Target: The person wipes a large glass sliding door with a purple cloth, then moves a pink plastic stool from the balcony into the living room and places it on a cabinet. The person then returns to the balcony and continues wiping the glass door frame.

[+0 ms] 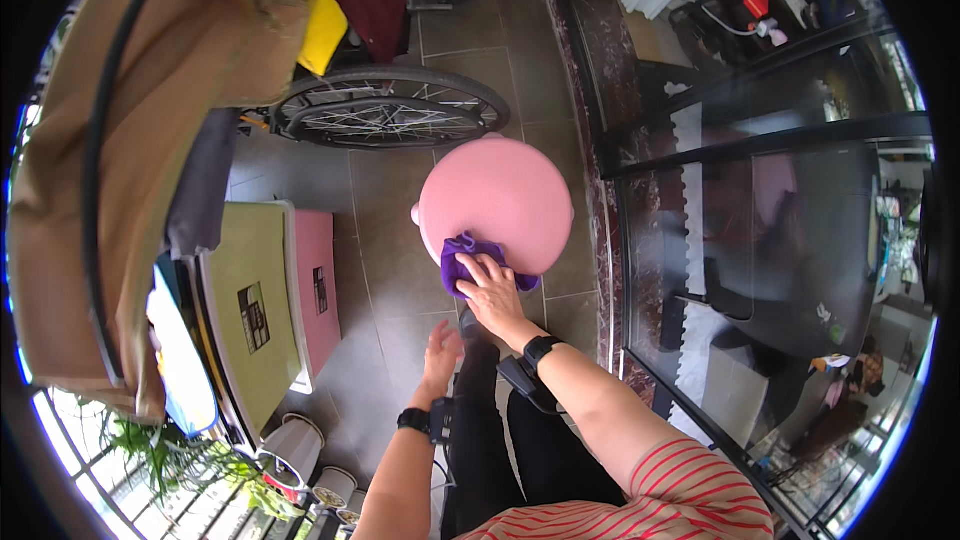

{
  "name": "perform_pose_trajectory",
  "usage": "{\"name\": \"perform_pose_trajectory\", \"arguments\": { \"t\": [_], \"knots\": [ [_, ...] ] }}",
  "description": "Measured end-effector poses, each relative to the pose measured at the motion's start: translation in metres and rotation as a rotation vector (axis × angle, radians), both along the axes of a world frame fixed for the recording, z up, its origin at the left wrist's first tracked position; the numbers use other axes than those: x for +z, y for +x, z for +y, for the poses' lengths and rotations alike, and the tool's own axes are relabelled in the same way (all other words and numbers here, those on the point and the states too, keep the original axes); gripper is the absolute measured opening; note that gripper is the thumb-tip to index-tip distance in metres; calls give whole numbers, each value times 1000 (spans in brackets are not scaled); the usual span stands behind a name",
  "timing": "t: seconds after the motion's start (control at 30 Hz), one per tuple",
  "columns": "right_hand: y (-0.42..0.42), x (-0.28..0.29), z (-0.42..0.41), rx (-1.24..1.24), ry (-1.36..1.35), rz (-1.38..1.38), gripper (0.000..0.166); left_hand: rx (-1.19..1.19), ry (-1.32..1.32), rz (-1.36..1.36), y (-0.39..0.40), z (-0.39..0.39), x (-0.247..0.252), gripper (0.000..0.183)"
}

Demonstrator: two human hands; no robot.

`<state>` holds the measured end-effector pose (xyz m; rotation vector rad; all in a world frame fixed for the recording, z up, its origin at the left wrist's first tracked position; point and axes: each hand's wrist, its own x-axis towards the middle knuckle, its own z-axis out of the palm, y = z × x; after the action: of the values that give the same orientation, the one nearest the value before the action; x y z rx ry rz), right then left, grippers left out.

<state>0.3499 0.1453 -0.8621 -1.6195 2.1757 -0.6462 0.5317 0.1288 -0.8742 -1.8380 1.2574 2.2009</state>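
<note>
A round pink stool (499, 195) stands on the tiled floor in front of me. My right hand (491, 292) presses a crumpled purple cloth (454, 266) onto the near left edge of the seat, and part of the cloth hangs over that edge. Nothing is in my left hand (442, 352), which hovers near my leg, short of the stool, with its fingers apart. Each wrist wears a black strap with a device on it.
Beyond the stool stands a wheelchair wheel (390, 109). Green and pink storage boxes (315, 289) are on the left, with potted plants nearer me. Brown fabric (187, 67) hangs at upper left. A black-framed glass door (780, 240) runs along the right.
</note>
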Motion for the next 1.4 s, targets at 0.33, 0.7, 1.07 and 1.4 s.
{"name": "perform_pose_trajectory", "arguments": {
  "t": [0.33, 0.7, 1.07, 1.4],
  "knots": [
    [-114, -24, -26, -419, -81, 265, 25, 378, 297, 302, -83, -80, -62, 101],
    [-37, -37, -79, 82, -260, 141, 20, 399, 353, 488, -72, -71, -81, 82],
    [-16, -25, -31, 49, -101, 71, 25, 528, 370, 660, -72, -74, -108, 72],
    [-95, -36, 125, -948, -271, -395, 38, 491, 493, 630, -107, -46, -47, 76]
  ]
}}
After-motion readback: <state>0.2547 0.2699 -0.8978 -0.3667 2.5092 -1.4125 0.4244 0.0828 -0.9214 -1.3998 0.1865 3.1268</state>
